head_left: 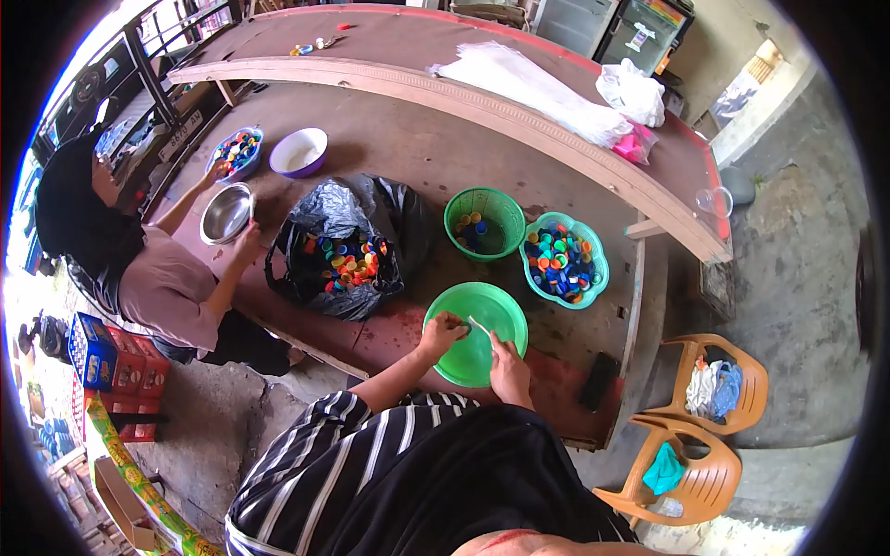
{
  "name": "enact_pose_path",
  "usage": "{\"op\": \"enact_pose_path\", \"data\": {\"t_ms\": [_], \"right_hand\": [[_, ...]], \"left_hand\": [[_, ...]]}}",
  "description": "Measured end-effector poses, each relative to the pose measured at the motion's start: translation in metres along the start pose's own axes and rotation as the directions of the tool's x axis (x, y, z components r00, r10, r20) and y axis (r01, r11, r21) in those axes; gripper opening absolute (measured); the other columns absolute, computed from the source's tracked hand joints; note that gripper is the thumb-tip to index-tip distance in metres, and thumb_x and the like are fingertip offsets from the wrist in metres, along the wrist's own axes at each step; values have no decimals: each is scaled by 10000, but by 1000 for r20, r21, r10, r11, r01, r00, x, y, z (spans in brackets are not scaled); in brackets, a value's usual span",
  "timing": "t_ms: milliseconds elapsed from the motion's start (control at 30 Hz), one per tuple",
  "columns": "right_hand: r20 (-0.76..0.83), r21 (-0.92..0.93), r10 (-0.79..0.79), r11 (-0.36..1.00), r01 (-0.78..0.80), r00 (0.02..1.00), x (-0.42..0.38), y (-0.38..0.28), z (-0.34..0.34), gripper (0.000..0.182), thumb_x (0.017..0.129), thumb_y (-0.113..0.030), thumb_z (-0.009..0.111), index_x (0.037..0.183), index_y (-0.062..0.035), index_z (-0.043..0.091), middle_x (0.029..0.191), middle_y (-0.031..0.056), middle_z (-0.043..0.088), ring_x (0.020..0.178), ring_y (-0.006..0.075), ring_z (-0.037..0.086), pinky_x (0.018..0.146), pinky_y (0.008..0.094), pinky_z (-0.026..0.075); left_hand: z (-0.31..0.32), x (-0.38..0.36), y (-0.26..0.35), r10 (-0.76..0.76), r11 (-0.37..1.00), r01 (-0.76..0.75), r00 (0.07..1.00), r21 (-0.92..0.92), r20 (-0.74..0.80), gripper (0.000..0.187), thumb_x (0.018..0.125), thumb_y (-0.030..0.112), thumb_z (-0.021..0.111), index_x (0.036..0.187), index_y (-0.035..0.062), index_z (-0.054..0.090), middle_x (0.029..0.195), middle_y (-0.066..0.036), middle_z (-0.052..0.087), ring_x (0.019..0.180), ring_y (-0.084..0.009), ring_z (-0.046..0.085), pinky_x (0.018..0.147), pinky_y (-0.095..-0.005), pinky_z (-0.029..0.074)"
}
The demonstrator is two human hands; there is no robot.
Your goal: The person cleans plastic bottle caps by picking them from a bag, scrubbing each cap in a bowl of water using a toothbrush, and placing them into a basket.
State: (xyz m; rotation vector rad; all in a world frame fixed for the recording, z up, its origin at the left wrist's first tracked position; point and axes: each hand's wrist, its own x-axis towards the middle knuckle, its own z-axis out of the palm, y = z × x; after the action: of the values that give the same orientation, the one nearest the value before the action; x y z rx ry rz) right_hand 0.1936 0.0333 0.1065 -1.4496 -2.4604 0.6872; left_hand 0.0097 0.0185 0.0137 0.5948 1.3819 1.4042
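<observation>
My left hand [445,334] is over the light green basin [477,363], its fingers pinched on a small dark piece that looks like a bottle cap [466,326]. My right hand [509,369] grips a slim white toothbrush-like tool [481,328] whose end reaches the left fingertips. Behind the basin stands a green basket [483,197] with a few caps inside. To its right a pale turquoise basin [601,278] is full of colourful bottle caps [559,259]. On the left, an open black plastic bag [400,211] holds many more caps.
A person [176,278] at left reaches to a bowl of caps [237,154] and a steel bowl [227,213]. Nearby is a purple-white bowl [298,153]. A dark phone [601,381] lies at the table's right edge. Orange chairs [681,463] stand right; a raised shelf [371,46] runs behind.
</observation>
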Motion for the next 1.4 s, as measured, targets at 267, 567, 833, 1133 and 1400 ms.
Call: {"op": "enact_pose_path", "data": {"t_ms": [267,567,833,1133,1400], "right_hand": [[10,-38,20,999,-20,1000,4,6,3,464,910,-85,541,1355,-210,503,1050,85,585,895,329,620,707,435,502],[-51,-111,-92,990,86,994,11,22,11,456,868,-58,525,1306,-176,566,993,74,587,841,281,641,665,394,528],[-14,-107,-84,991,82,996,16,16,18,432,884,-89,536,1304,-182,561,988,69,597,860,285,641,691,399,525],[-108,70,-42,996,50,993,0,18,4,453,896,-98,554,1336,-199,519,1038,86,589,854,324,635,683,421,522],[-140,113,-62,991,79,988,2,19,9,469,899,-102,559,1359,-153,491,1021,100,571,784,314,636,623,414,524]], "left_hand": [[-3,-7,10,-55,995,59,997,-79,58,294,887,-7,609,1160,-92,539,1009,-127,632,916,-179,641,851,-290,554],[-9,-5,2,-76,979,90,994,-185,80,365,853,-1,638,1195,-83,542,971,-99,648,859,-158,639,801,-269,536],[-20,4,-10,-28,956,21,999,293,18,395,804,34,709,1158,-83,580,947,-75,649,845,-118,610,723,-248,498],[0,0,-8,-6,1000,6,993,5,115,373,898,96,642,1229,-40,539,1011,-102,644,901,-161,630,785,-275,531],[0,-4,9,-196,790,334,932,-514,305,265,996,248,516,1141,26,503,1168,-174,604,1101,-274,604,935,-349,518]]}}
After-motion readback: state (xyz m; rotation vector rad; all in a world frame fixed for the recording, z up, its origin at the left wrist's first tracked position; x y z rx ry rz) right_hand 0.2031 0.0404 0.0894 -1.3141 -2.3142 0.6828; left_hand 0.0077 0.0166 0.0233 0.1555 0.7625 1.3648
